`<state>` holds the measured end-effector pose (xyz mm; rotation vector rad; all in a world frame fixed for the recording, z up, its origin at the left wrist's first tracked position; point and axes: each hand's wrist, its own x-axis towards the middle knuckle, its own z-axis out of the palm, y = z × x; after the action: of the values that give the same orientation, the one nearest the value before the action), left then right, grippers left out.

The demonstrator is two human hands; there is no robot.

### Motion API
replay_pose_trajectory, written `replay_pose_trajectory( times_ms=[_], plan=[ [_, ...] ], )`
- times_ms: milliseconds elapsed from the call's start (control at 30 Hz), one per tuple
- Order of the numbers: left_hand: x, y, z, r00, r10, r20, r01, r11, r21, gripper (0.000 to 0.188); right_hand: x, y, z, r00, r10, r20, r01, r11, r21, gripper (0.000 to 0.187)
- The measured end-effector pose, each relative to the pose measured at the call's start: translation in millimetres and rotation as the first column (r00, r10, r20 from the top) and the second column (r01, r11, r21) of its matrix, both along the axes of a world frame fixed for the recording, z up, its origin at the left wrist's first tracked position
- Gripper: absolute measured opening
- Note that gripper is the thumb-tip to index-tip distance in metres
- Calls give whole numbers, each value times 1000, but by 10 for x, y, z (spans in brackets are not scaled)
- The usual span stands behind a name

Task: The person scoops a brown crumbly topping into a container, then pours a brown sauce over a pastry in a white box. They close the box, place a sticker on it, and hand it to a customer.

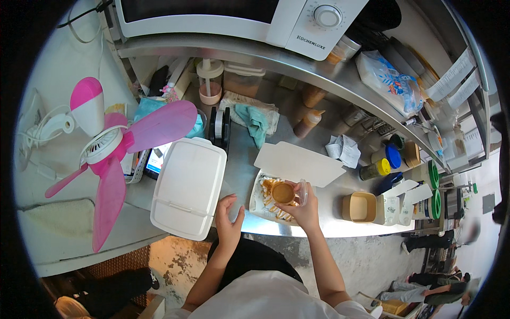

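My right hand (306, 213) grips a small sauce cup (283, 193) filled with brown sauce, its clear lid (303, 192) standing up beside my fingers. The cup is over an open cardboard takeaway box (298, 164), whose white lid is folded back away from me. Inside the box lies food (270, 208) drizzled with white and brown sauce, partly hidden by the cup and hand. To the left, my left hand (228, 222) is empty with fingers apart, beside a closed white plastic container (188, 187) at the counter's front edge.
A pink fan (104, 150) stands on the left. Along the back are a teal cloth (253, 123), a sauce bottle (308, 123) and crumpled paper (343, 151). An empty brown box (358, 207) and lidded jars sit right. A metal shelf (212, 45) with a microwave overhangs the counter.
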<state>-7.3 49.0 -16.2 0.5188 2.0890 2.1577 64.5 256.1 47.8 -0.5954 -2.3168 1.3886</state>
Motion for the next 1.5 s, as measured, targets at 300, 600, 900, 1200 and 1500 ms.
replay_pose_trajectory(
  times_ms=[300,600,900,1200,1500],
  plan=[
    [-18,7,0,1000,9,4,-9,1000,-2,38,-67,-56,158,993,-11,118,0,995,96,59],
    [-32,18,-33,1000,13,-11,-13,1000,5,38,-114,-98,300,979,-7,205,-17,993,115,59],
    [-26,9,-53,1000,15,1,-15,999,-29,38,-150,-115,337,968,-6,252,-26,992,125,58],
    [-28,5,-23,1000,26,-13,-27,998,-53,37,-176,-134,356,950,13,313,-49,993,107,57],
    [30,-33,-8,999,23,23,-22,999,-43,37,-154,-209,418,939,12,344,-56,991,120,57]
  ],
)
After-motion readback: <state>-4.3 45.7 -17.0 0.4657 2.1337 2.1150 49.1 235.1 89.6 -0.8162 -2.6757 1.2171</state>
